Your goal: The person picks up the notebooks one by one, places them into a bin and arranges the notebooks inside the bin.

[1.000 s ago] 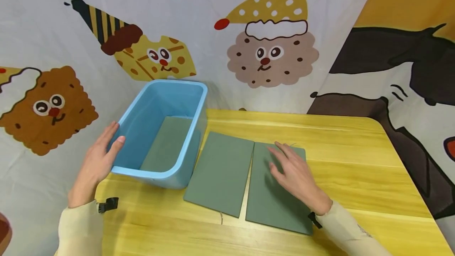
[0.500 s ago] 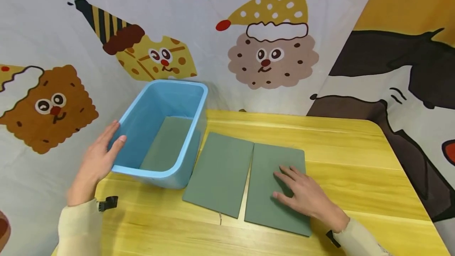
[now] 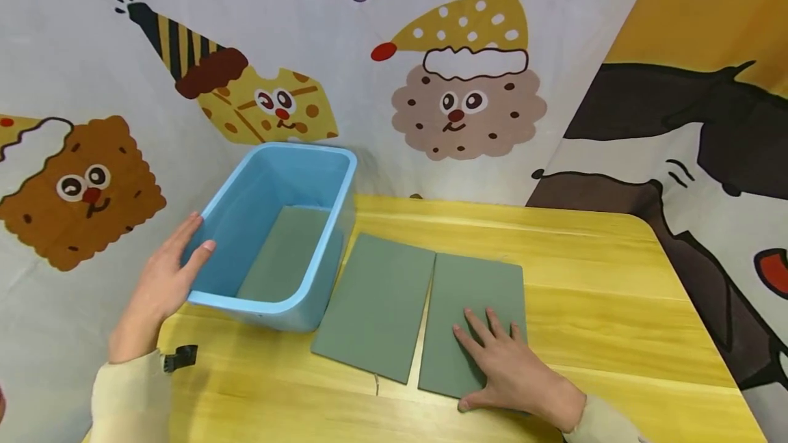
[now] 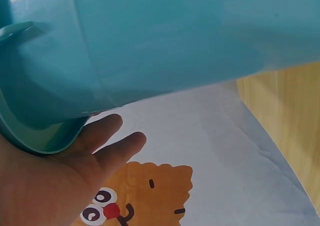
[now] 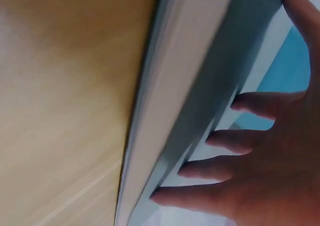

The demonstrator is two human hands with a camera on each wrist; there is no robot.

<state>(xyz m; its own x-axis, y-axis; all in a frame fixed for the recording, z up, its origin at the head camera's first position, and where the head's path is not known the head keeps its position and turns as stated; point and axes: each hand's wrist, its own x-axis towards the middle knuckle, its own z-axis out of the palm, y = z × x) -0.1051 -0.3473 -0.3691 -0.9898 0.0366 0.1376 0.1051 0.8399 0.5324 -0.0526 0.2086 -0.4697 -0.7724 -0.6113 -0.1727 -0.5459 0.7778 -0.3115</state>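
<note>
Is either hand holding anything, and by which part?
No clear grip: the left hand rests at the blue bin's left rim; the right hand lies spread on the right green board.

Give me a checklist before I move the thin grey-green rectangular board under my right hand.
1. Left hand touching the light-blue rectangular plastic bin: ok.
2. Right hand on the board: ok.
3. Board firmly gripped: cannot tell; fingers spread, thumb at the near edge.
4. Bin's top uncovered: ok.
5. Bin empty: not ok; a grey-green rectangular panel lies on its bottom.
6. Second grey-green rectangular board clear of the bin: cannot tell; very close.
</note>
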